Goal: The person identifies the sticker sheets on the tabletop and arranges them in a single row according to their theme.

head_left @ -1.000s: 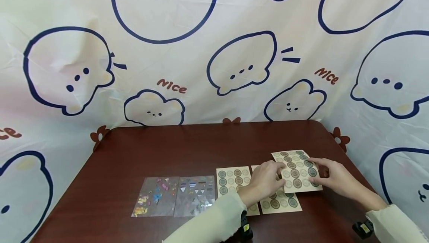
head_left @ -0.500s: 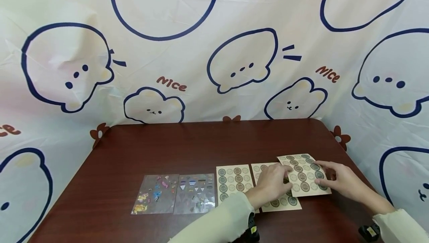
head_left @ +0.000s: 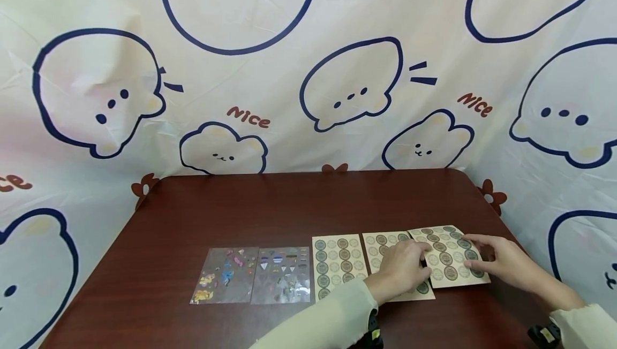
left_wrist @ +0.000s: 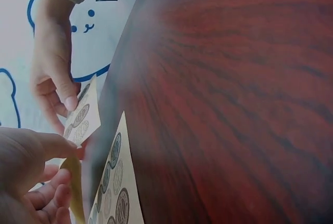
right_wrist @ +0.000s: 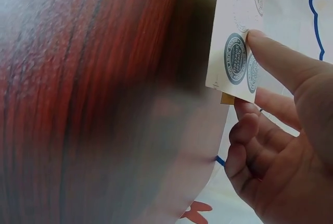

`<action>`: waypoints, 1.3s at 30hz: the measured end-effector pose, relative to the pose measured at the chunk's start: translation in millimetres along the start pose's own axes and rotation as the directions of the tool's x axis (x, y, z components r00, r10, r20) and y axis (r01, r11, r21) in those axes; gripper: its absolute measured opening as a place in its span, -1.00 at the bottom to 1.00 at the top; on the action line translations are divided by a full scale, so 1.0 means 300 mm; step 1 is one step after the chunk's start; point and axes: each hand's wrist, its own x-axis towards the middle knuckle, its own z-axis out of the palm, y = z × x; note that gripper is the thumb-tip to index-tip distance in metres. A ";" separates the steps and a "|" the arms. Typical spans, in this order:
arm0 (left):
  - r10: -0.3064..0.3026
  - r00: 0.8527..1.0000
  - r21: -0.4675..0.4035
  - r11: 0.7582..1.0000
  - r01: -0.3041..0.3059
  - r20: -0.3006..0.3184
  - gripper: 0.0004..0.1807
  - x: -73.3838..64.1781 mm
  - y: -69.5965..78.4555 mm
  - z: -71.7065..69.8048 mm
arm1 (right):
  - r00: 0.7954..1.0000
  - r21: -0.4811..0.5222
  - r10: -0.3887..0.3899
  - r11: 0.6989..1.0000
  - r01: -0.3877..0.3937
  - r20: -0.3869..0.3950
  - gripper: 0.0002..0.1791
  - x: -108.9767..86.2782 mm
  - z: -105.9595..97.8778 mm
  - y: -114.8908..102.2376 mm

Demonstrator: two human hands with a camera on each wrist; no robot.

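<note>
A cream sheet of round seal stickers [head_left: 450, 258] is held between both hands, slightly above the table at the right end of a row. My left hand [head_left: 402, 268] pinches its left edge; in the left wrist view the thumb lies on its edge and yellowish backing shows beneath. My right hand [head_left: 511, 263] pinches the right edge, with the thumb [right_wrist: 286, 60] on the printed face and fingers behind. Below my left hand lies a second seal sticker sheet [head_left: 373, 247], partly covered by that hand. Left of it rests a third such sheet [head_left: 335, 255].
Two clear sticker sheets lie side by side to the left, one with colourful figures [head_left: 224, 277], the other with small shapes [head_left: 281, 274]. The dark red-brown table [head_left: 270, 210] reaches back to a cartoon-printed cloth [head_left: 279, 86].
Both hands have moved right with the held sheet, and slightly toward the table's near side. More of the second sheet beneath shows now. The other sheets stay in place.
</note>
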 end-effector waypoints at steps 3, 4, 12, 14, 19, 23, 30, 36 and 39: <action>-0.018 1.000 0.013 1.000 0.018 0.002 -0.52 0.003 0.009 0.007 | 1.000 0.005 -0.008 1.000 0.008 0.001 -0.28 -0.003 -0.001 0.010; -0.025 1.000 0.016 1.000 0.025 0.007 -0.52 0.005 0.011 0.009 | 1.000 0.007 -0.008 1.000 0.008 0.000 -0.29 -0.004 -0.001 0.013; -0.031 0.997 0.027 0.999 0.029 0.066 -0.51 0.015 0.024 0.022 | 0.998 0.009 -0.046 0.999 0.046 0.035 -0.29 -0.009 0.004 0.041; -0.030 0.997 0.026 0.999 0.029 0.070 -0.52 0.018 0.025 0.023 | 0.997 0.029 -0.055 0.998 0.053 0.062 -0.29 -0.005 0.005 0.048; -0.028 0.996 0.025 0.999 0.026 0.088 -0.55 0.024 0.026 0.029 | 0.987 0.070 -0.064 0.996 0.054 0.147 -0.22 0.004 0.007 0.062; -0.039 0.993 0.032 0.999 0.035 0.115 -0.53 0.025 0.029 0.037 | 0.978 0.074 -0.082 0.995 0.069 0.194 -0.18 0.005 0.010 0.074; -0.033 0.989 0.076 0.997 0.022 0.145 -0.81 0.027 0.039 0.051 | 0.965 0.105 -0.094 0.992 0.070 0.246 -0.15 0.003 0.014 0.088; -0.018 0.989 0.070 0.998 0.007 0.145 -0.72 0.025 0.033 0.063 | 0.962 0.097 -0.058 0.995 0.033 0.267 -0.12 0.010 0.017 0.090; -0.009 0.990 0.054 0.999 0.002 0.141 -0.71 0.025 0.030 0.066 | 0.960 0.103 -0.036 0.995 0.007 0.276 -0.12 0.013 0.019 0.091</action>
